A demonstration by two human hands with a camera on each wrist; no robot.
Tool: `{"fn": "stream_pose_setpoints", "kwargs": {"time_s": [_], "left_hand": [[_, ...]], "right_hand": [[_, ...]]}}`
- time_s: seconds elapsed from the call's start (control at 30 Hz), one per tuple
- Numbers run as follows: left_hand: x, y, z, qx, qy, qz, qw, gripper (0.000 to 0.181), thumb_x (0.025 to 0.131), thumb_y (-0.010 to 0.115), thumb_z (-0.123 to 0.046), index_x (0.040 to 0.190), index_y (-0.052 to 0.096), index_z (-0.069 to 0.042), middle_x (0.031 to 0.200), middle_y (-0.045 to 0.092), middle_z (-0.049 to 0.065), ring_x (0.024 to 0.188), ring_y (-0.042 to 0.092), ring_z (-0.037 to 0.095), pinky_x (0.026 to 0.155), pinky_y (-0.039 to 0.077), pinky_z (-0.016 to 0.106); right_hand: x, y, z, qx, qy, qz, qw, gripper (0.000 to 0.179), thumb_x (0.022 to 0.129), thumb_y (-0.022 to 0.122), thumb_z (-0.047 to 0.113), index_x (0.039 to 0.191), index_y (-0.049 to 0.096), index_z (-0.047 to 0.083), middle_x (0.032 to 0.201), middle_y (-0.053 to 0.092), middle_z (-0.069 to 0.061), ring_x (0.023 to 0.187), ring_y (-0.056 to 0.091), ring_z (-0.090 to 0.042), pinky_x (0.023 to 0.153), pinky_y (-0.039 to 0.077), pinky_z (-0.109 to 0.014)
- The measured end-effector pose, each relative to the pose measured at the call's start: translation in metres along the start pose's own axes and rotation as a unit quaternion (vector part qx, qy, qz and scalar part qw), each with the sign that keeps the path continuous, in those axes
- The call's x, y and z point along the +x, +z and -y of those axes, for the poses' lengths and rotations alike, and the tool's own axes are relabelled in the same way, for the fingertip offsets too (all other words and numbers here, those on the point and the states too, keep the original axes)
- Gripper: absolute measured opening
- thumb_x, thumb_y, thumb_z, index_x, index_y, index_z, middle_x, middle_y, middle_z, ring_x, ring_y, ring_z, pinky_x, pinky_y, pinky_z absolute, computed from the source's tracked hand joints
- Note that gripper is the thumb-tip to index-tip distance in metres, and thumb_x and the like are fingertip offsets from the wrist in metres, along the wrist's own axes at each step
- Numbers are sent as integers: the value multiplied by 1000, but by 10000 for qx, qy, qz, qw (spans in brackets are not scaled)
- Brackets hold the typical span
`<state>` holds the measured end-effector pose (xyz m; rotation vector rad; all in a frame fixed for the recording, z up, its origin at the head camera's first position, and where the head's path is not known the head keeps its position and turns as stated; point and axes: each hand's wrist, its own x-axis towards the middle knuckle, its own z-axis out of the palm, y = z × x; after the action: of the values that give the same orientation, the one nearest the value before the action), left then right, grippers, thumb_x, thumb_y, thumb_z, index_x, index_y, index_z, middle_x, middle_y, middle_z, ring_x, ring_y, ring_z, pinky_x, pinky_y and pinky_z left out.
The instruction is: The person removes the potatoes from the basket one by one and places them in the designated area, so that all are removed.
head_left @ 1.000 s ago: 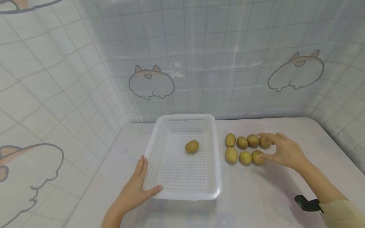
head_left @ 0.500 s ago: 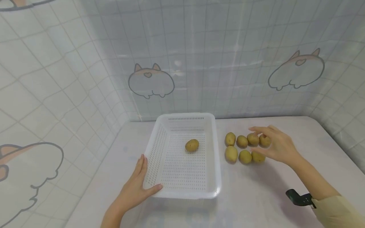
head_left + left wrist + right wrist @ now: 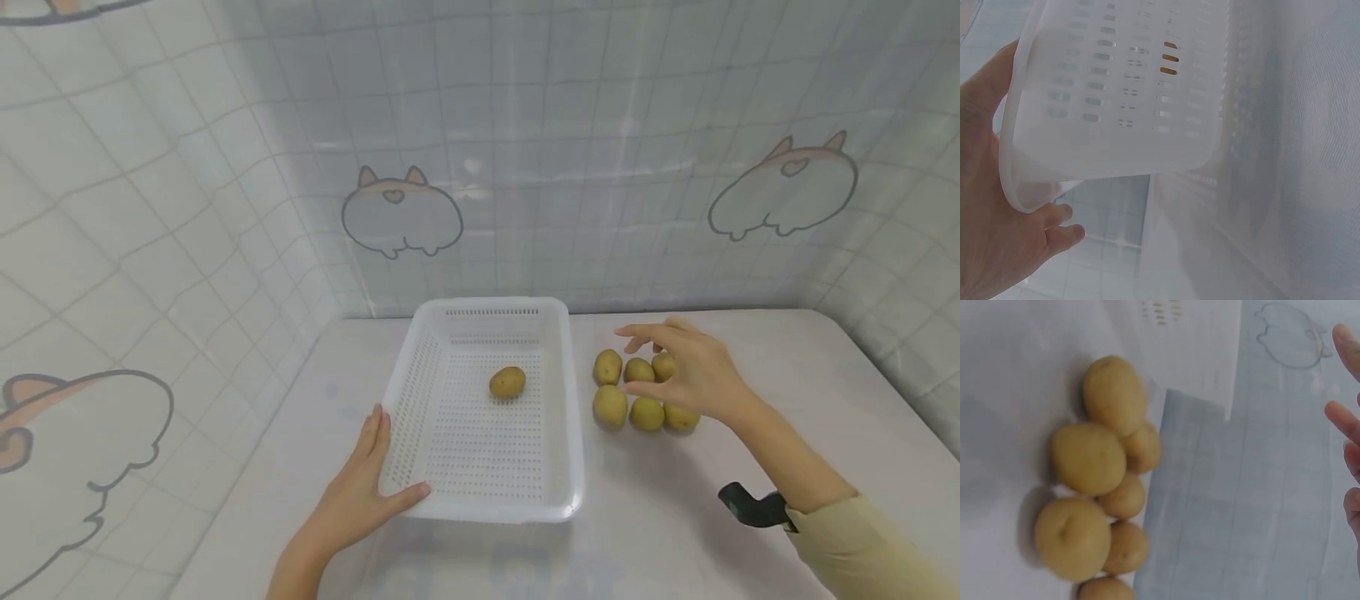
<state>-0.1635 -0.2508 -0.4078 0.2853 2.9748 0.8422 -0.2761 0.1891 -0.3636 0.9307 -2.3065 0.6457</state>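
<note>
A white perforated plastic basket [image 3: 480, 510] stands on the table, with one potato [image 3: 507, 382] inside it. At its near left corner my left hand [image 3: 358, 500] rests on the rim, fingers straight along the side and thumb across the front edge. The left wrist view has that same hand [image 3: 991, 231] against the basket's wall [image 3: 1116, 150]. To the right of the basket, several potatoes [image 3: 610, 407] lie in two rows. Over them hovers my right hand [image 3: 697, 375], thumb and fingers spread apart with nothing between them; it hides part of the back row.
Below the hands is a white-covered table [image 3: 645, 525]. A tile-patterned curtain [image 3: 570, 167] with cartoon dog drawings rises behind and at both sides. A black strap device [image 3: 753, 507] sits on the right wrist, by a beige sleeve [image 3: 847, 542].
My right hand has moved left over the potatoes, from the right end of the rows toward the basket. The left hand, basket and potatoes have stayed in place.
</note>
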Motion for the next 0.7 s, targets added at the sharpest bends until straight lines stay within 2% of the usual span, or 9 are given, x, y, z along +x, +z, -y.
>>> {"fn": "stream_pose_setpoints", "kwargs": {"time_s": [0.17,0.33,0.53,0.7], "left_hand": [[-1,1,1,30,37,-24,10000,114,81,69,-57,151,5,7,159,-5,21,143,4,43,108,20,61],[-2,1,1,0,13,-12,10000,113,82,68,-57,151,4,5,159,-6,19,144,3,42,108,20,62],[-2,1,-1,3,-57,-25,10000,113,81,69,-56,151,5,4,159,-6,18,144,3,41,108,21,61],[-2,1,-3,-3,-47,-34,10000,113,81,69,-57,151,6,6,159,-5,19,144,4,41,108,21,61]], "right_hand": [[11,5,11,130,2,134,9998,73,54,93,35,120,66,18,90,67,14,80,54,-10,59,46,-24],[20,7,22,210,135,354,9991,72,58,91,40,122,65,19,91,65,16,83,52,-7,56,44,-23],[33,14,31,384,-192,247,9988,71,58,91,43,120,66,20,91,65,17,81,49,-3,53,41,-17],[43,19,40,535,-315,307,9976,70,60,90,44,121,64,23,93,66,17,81,50,-4,55,42,-19]]}}
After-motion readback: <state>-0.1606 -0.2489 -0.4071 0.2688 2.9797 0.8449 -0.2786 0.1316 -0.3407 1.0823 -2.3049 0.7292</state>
